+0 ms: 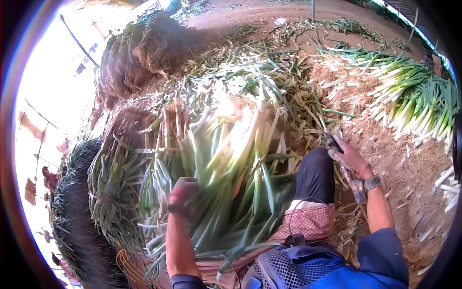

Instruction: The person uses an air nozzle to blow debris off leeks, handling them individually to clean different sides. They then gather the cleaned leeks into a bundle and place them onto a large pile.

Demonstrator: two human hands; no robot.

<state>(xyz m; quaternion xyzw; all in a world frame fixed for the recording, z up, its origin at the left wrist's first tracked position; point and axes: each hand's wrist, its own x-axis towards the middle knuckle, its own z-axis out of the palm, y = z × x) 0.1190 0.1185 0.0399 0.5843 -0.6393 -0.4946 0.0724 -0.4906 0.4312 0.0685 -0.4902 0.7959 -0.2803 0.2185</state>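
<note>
A large heap of long green onions lies in front of me, white stems toward the far side and green leaves toward my lap. My left hand is curled into a fist at the left of the leaves, blurred; I cannot tell what is inside its fingers. To the right, beside my dark-clothed knee, my right hand is closed around a thin tool with a dark handle. The tool points up and away toward loose peelings.
Trimmed green onions lie in rows at the right, on ground strewn with roots. Stripped leaves cover the far side of the heap. Rooty bundles are stacked at the upper left, with more bundles nearer. A pole stands behind.
</note>
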